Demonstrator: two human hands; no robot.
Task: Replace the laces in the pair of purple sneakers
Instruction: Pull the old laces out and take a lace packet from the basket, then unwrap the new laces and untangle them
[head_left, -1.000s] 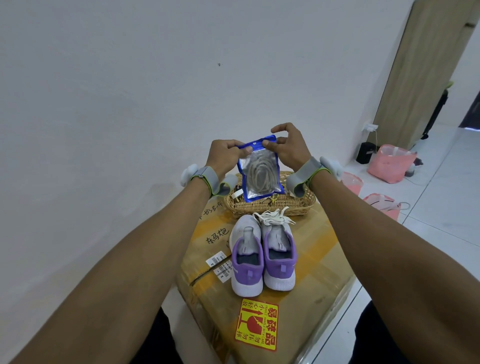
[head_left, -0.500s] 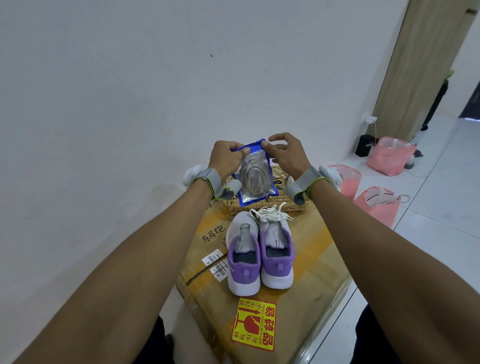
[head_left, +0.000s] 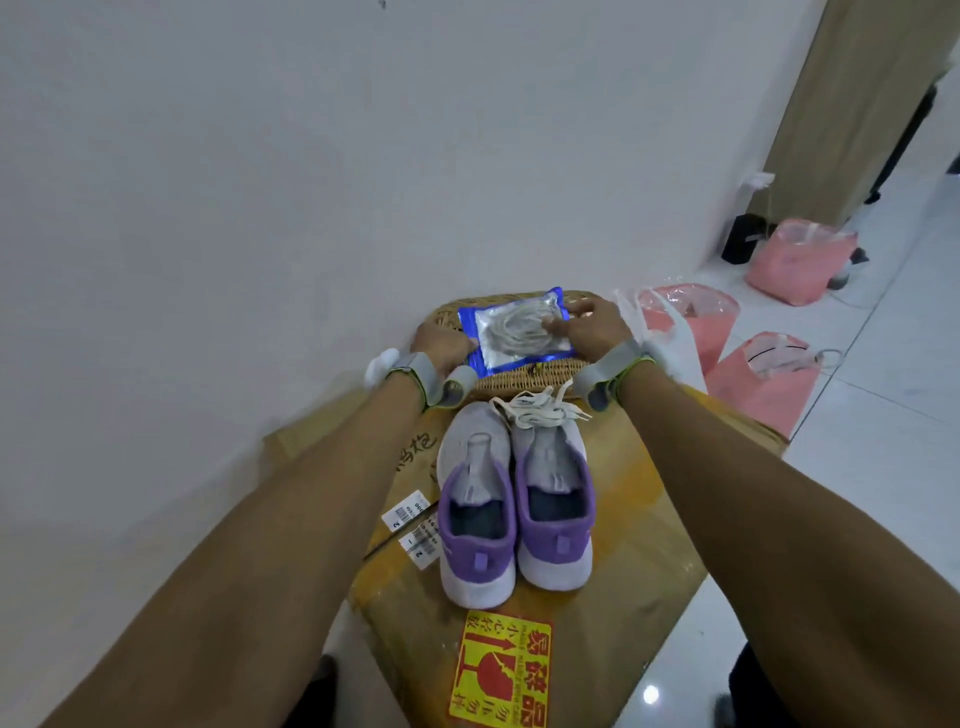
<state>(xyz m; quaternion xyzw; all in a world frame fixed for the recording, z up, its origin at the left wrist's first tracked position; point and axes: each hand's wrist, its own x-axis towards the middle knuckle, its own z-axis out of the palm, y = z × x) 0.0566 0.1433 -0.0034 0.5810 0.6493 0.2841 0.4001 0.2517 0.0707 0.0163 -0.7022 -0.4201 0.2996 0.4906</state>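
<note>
A blue-edged clear pouch (head_left: 511, 332) with coiled pale laces inside lies flat across the wicker basket (head_left: 530, 376). My left hand (head_left: 441, 343) grips the pouch's left edge. My right hand (head_left: 592, 327) pinches its right side, thumb on top. The two purple and grey sneakers, left (head_left: 475, 509) and right (head_left: 556, 499), stand side by side on the cardboard box (head_left: 639, 519), heels toward me, with no laces in them. A loose pile of white laces (head_left: 540, 408) lies at the right sneaker's toe.
The box stands against a white wall on the left. Pink bags (head_left: 763, 379) and a pink bin (head_left: 800, 262) sit on the tiled floor to the right. A yellow and red fragile sticker (head_left: 501, 670) marks the box's near end.
Both hands have lowered the pouch from an upright hold in the air and laid it flat on the basket. The camera has tilted down.
</note>
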